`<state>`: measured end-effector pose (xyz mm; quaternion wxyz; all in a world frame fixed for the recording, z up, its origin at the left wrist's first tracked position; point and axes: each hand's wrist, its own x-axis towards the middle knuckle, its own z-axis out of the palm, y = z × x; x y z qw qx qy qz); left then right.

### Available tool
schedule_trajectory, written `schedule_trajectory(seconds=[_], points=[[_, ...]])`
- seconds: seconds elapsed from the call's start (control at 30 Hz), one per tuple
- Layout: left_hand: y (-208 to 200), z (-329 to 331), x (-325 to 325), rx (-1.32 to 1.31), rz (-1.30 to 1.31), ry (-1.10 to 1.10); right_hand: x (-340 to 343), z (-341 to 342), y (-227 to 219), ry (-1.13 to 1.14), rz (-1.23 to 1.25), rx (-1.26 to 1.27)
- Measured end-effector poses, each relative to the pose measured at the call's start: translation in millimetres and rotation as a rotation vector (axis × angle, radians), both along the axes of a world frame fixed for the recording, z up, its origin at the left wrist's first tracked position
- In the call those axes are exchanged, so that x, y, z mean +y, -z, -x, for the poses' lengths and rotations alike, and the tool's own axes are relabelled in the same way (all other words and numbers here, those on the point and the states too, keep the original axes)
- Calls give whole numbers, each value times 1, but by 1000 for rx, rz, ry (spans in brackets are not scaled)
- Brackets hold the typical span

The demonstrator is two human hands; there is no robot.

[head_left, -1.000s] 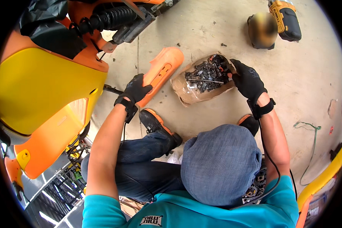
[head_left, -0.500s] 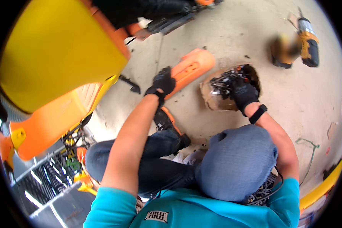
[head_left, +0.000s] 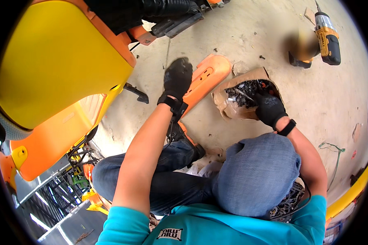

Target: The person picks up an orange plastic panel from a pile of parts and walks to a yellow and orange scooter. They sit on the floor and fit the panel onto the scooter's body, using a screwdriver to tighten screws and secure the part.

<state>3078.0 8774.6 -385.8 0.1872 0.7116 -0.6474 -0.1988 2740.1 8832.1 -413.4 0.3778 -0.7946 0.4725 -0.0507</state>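
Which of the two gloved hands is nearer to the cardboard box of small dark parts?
Right. The right hand reaches into the cardboard box from its right side, over the small dark parts; the left hand is farther left, beside the orange panel.

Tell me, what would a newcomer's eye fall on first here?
Probably the big yellow panel filling the upper left. Near the middle, a long orange part lies beside a cardboard box of small dark hardware, with the black-gloved right hand in the box and the left hand by the orange part. A yellow-and-black drill lies at the upper right.
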Motion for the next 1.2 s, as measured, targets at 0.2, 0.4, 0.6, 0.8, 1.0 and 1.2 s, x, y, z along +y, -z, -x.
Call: schedule_trajectory(seconds=[0.2,0.4,0.6,0.8,1.0,1.2], points=[[-74,28,-42,-52,418,48,-20,-2,-52,120,-264,-424],[-81,31,-69,-315,451,232,-91,-51,-52,219,17,-390],[-87,30,-82,-297,340,227,-142,-101,-3,213,-53,-217],[-82,27,-85,-321,362,244,-162,-134,29,284,4,-411],[-84,30,-86,-321,337,219,-174,-143,42,298,-1,-519],[-89,32,-86,-272,244,157,-178,-162,35,319,-123,-686]])
